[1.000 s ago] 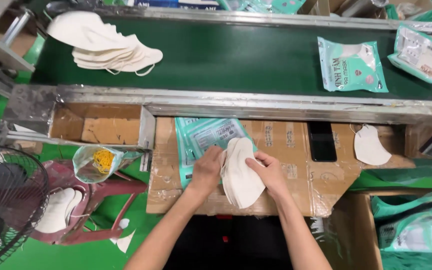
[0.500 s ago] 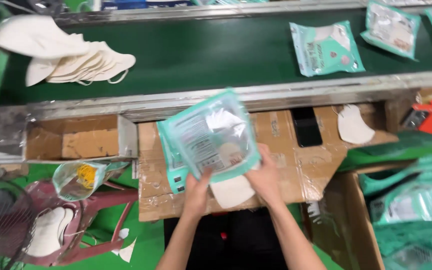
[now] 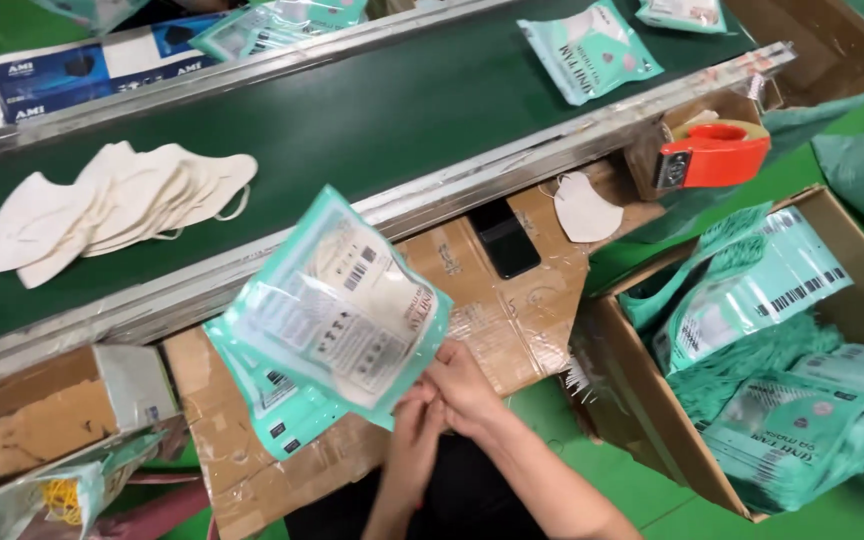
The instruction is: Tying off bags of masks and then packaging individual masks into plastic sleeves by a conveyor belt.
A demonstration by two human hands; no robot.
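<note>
Both hands meet low of centre, at about 6 o'clock in the head view. The right hand (image 3: 467, 385) pinches the lower right edge of a teal pouch (image 3: 342, 310) between thumb and fingers; the left hand (image 3: 414, 420), just below and touching it, closes its fingers on the same edge. The pouch is lifted and tilted, its printed face toward the camera, above a cardboard shelf (image 3: 512, 320). Under the pouch, at 7 o'clock, lies a stack of pouches (image 3: 287, 415) on the shelf. At 1 o'clock from the hands a black phone (image 3: 504, 237) lies flat, with a single white mask (image 3: 584, 208) just beyond it. A red tape dispenser (image 3: 714, 152) sits at 2 o'clock. A box of filled pouches (image 3: 782, 350) stands at 3 o'clock. Across the top runs a green belt (image 3: 382, 110), carrying a mask pile (image 3: 112, 205) at 10 o'clock.
</note>
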